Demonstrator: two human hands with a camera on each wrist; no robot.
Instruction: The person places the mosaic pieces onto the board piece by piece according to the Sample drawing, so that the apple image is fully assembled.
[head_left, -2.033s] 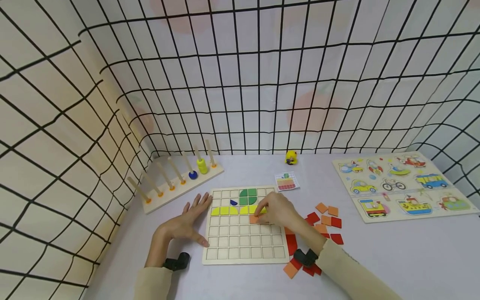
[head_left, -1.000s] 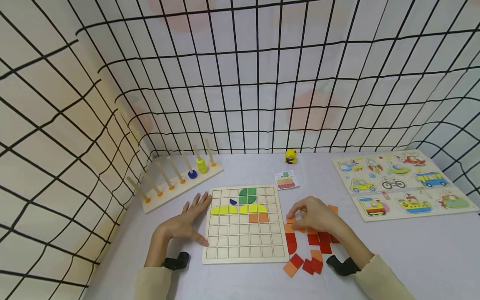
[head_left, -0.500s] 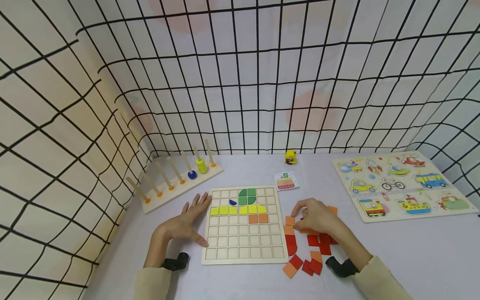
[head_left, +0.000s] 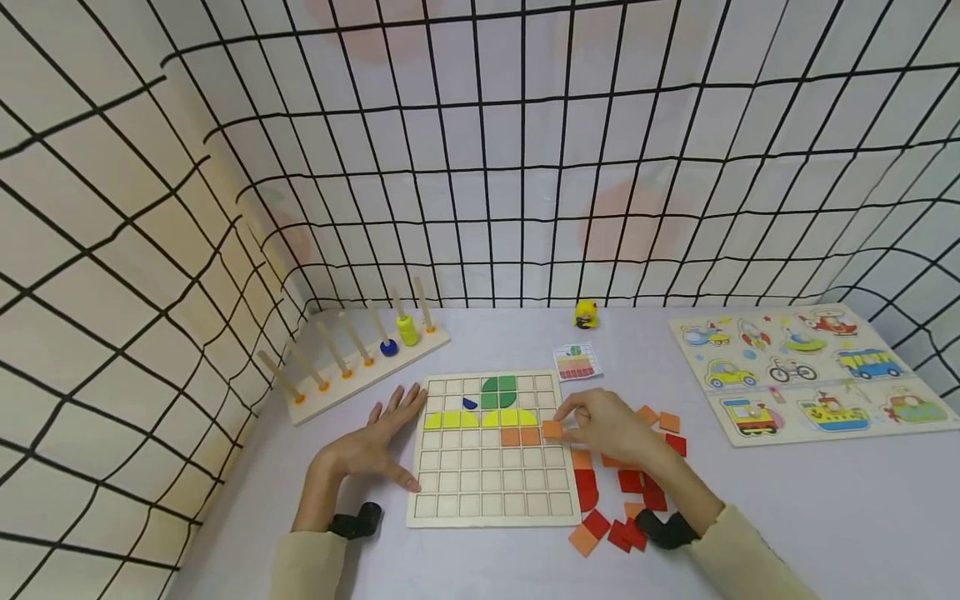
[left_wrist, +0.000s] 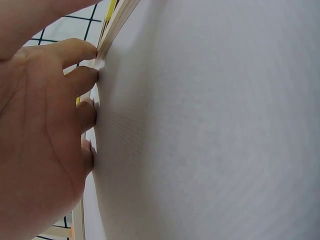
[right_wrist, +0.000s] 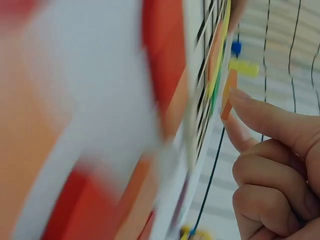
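While the left hand rests spread along the left edge of the wooden grid board, fingers loose and gripping nothing, the right hand has an orange tile pinched between thumb and index finger. That tile's up by the board's right-hand column, near two laid orange squares; hard to say from these angles if it's touching the board.

Label-wise, the little picture card past the far right corner shows a coloured grid pattern, any lettering too small to read. The vehicle puzzle off to the right is all pictures: car, bike, bus, train, boat.

Everything sits on a pale counter, with loose red and orange tiles right of the board, a peg rack far left and a yellow toy at the back. White drapes with black grid lines and faded peachy blobs wrap the space.
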